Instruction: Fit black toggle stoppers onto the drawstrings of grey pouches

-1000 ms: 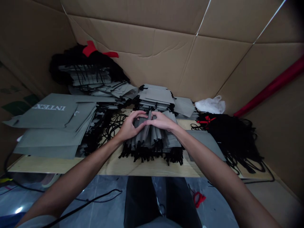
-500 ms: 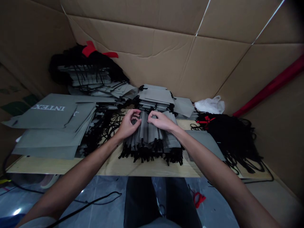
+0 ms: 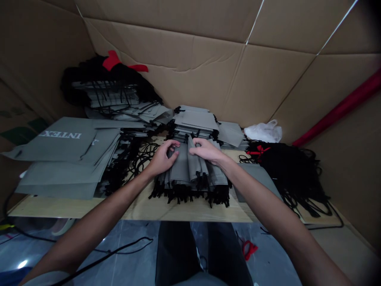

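My right hand (image 3: 205,150) is closed on a sheaf of grey fabric bags (image 3: 195,165), thumb on the left side, and holds it partly upright and leaning to the right. The sheaf is part of a pile of grey bags (image 3: 180,169) with black cord ends hanging toward the table's front edge. At the left side of this pile my left hand (image 3: 165,156) rests with its fingers curved and a gap between thumb and fingertips, holding nothing that I can see.
Another stack of grey bags (image 3: 196,117) stands just behind. On the left lie larger grey sheets printed INTEX (image 3: 62,145), below a heap of black cords (image 3: 89,65). A black cord bundle with a red tie (image 3: 293,169) and a white plastic bag (image 3: 263,132) are at right.
My right hand has shifted slightly right, tipping up the sheaf and uncovering the flat grey surface beside it. My left hand has barely moved.
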The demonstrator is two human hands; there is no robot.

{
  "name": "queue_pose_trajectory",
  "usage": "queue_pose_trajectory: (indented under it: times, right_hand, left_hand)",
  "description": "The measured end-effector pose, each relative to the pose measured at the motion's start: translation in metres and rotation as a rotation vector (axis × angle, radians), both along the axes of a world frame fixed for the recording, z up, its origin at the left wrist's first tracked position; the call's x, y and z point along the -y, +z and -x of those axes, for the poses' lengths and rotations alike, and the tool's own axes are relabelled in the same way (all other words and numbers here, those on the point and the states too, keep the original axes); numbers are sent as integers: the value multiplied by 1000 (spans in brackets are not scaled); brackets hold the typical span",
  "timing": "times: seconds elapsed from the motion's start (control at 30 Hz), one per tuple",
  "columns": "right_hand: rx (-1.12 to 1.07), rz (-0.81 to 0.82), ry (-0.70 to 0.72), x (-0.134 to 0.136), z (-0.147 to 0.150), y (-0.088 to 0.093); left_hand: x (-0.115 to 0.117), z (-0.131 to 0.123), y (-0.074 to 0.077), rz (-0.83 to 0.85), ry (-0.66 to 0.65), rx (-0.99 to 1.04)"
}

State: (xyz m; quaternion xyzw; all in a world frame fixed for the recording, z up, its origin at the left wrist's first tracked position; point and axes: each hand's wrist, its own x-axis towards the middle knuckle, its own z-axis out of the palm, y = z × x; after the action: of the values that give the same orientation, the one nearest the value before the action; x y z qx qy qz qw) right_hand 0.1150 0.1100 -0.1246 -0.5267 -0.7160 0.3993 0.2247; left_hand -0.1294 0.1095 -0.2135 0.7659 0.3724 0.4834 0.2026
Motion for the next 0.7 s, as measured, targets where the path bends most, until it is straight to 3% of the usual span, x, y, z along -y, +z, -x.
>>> queue_pose_trajectory:
  times: [0.2, 0.37, 0.7]
  right_hand:
    - [-114, -38, -52, 5, -8, 1]
    - [-112, -123, 21, 1, -5, -3]
    - [-47, -148, 76, -6, -5, -13]
  left_hand:
    - [-8, 1, -4, -9, 32, 91]
    - [-4, -2, 0, -38, 24, 103]
    - [7, -1, 12, -50, 11, -118]
